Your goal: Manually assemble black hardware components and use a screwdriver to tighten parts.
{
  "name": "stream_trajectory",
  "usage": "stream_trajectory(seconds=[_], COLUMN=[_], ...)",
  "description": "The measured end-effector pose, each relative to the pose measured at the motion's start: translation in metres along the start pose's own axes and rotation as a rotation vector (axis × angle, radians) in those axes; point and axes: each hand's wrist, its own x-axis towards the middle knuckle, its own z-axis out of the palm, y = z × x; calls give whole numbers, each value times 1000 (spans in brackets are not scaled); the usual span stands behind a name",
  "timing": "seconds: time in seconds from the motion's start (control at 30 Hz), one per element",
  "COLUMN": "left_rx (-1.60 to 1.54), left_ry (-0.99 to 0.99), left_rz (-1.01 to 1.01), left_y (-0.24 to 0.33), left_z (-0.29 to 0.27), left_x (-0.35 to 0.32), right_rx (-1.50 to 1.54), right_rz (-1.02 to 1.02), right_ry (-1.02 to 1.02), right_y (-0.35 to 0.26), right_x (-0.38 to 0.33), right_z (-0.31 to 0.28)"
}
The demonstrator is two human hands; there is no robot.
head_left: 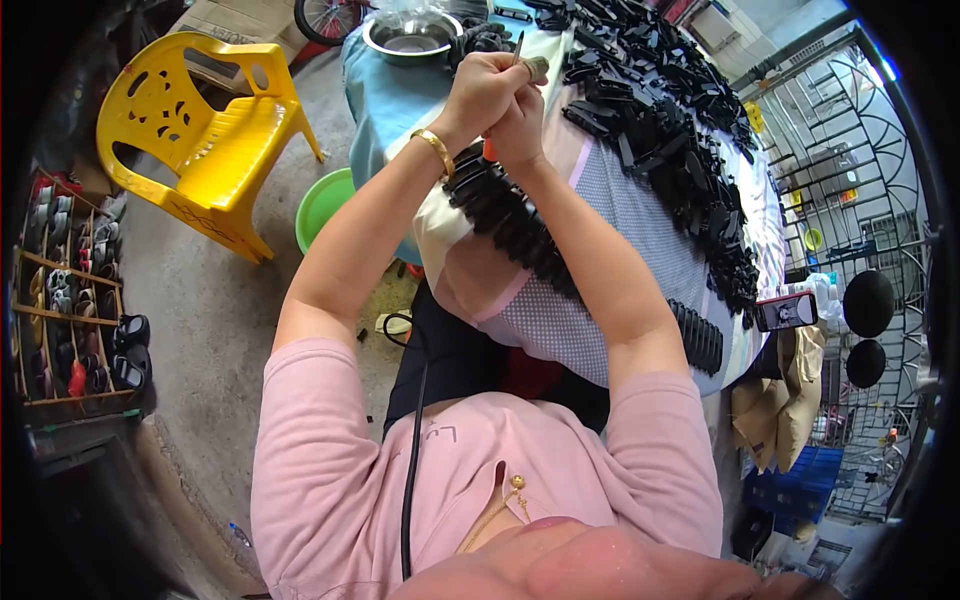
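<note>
Above the table's left part, my left hand [478,95], with a gold bangle at the wrist, is closed and pressed against my right hand [520,128]. My right hand is closed too, apparently around a slim tool. Below the fingers the tool's orange handle [489,150] shows, and a thin dark tip [518,48] points up above them. Something greenish [538,68] sits at the fingertips; I cannot tell whether it is a finger wrap. Whatever my left hand pinches is hidden. Just beneath the hands lies a row of black plastic pieces [510,220], side by side along the table edge.
A big heap of loose black pieces [650,110] covers the table's far right. Another neat row [695,335] lies near my right elbow. A metal bowl [410,38] stands at the back left, a phone [787,312] at the right edge. Left are a green basin [322,205] and yellow chair [225,140].
</note>
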Motion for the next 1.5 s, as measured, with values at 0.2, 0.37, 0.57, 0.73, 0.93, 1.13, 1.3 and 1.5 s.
stream_trajectory(seconds=[0.2,0.37,0.57,0.73,0.93,1.13,1.3,1.5], left_rx=[122,-31,-28,104,-61,-23,-93,17], left_ry=[-40,-53,-20,-9,-23,-33,-85,63], left_rz=[34,33,88,98,76,57,-67,-115], left_y=[7,-3,-7,12,0,-5,0,15], left_z=[-3,-12,-8,-17,-28,-34,-59,-30], left_x=[16,13,11,28,27,28,18,-40], right_rx=[33,-199,49,48,-90,-224,-635,-1444], right_rz=[-81,-200,-248,-91,-168,-346,-37,332], right_ry=[48,27,358,-30,38,115,-193,-349], right_y=[-20,4,4,-18,16,34,-18,-72], right_x=[5,14,6,25,32,41,33,5], right_z=[18,12,29,26,28,28,23,-71])
